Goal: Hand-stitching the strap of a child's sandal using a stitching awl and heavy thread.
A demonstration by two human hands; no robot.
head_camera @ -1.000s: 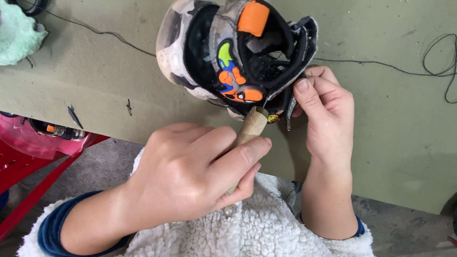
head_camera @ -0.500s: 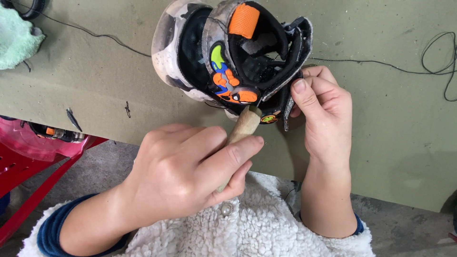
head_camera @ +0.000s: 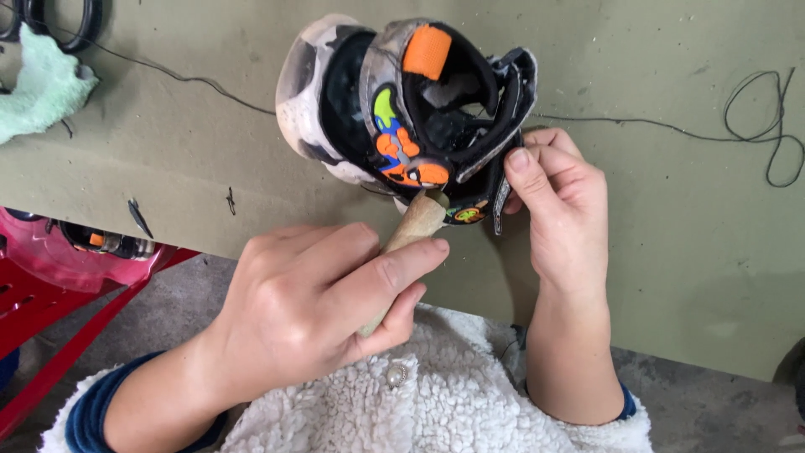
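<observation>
We grip a wooden-handled tool [head_camera: 411,235] in our left hand [head_camera: 310,310] while our right hand [head_camera: 558,197] pinches the child's shoe [head_camera: 411,109], steadying it above the desk [head_camera: 671,252].

the left hand [head_camera: 323,306] grips a wooden-handled tool [head_camera: 408,243], its tip against a small black shoe [head_camera: 411,109] with orange and green patches. the right hand [head_camera: 558,197] pinches the shoe's edge above the olive table [head_camera: 671,235].
</observation>
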